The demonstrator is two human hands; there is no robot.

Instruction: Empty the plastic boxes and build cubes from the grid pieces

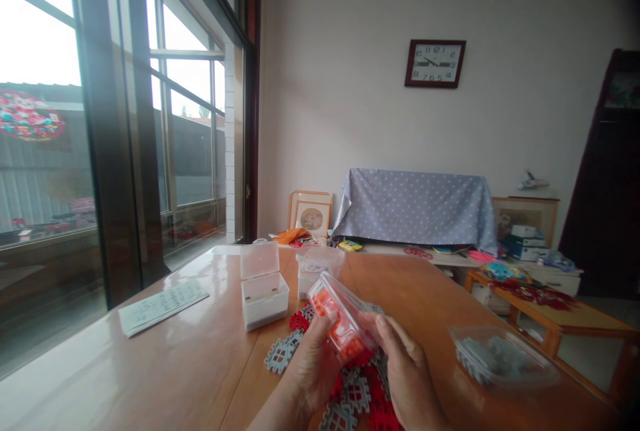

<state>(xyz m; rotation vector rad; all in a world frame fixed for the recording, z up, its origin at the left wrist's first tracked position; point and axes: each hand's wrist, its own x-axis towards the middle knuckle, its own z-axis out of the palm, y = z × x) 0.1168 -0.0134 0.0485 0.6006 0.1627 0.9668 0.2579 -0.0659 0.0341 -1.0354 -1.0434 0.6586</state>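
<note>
- Left hand (316, 351): grasping a clear plastic box (346, 329), thumb pressed on its near face, fingers beneath.
- Right hand (405, 357): fingers bent around the right edge of the same box.
- Clear plastic box: tilted, held above the table (425, 284), orange-red contents visible through its wall; whether its lid is fastened cannot be told. Clock directions below are taken from it.
- Grey lattice pieces (357, 394) and red pieces (385, 417): heaped at five to six o'clock, under the hands; further grey ones at eight.
- White container (265, 304): between nine and ten o'clock, hinged lid raised.
- Clear tub (320, 261): toward eleven o'clock, near the white container.
- Handwritten sheets (164, 306): nine o'clock, flat on the table.
- Clear tray (537, 371): between three and four o'clock, well apart, holding grey pieces.
- Polka-dot cloth (420, 207): between one and two o'clock, draped over something hidden.
- Wall clock (435, 64): one o'clock, high up, dark-framed.
- Low wooden table (595, 314): three o'clock, red material on top.
</note>
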